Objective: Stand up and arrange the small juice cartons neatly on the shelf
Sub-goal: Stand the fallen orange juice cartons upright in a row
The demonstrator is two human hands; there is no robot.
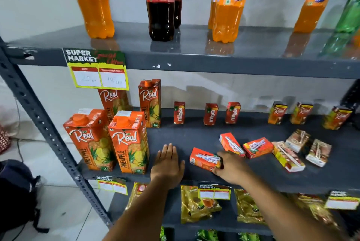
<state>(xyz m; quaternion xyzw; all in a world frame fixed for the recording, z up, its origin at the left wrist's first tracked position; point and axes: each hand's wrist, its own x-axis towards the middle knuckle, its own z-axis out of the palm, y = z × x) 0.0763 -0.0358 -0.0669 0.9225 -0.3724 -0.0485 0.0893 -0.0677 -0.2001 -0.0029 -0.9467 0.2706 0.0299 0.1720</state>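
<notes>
On the middle shelf, several small juice cartons lie flat at the front right, while others already stand in a row at the back: three red ones in the centre and three more further right. The right hand closes its fingers on the nearest fallen red carton, which lies on its side near the front edge; the grip looks like a light grasp at the carton's right end, though the thumb is hidden, so I cannot tell how firm it is. The left hand rests flat on the bare shelf with fingers spread, holding nothing, just right of the tall pineapple cartons. To do this step well, I think the person should turn the carton upright with its label facing forward, then set it in line with the standing red ones at the back, leaving an even gap. Two more red cartons lie just behind the hand, and pale ones further right, so the wrist should lift clear and not sweep them. The free hand could steady a neighbour carton.
</notes>
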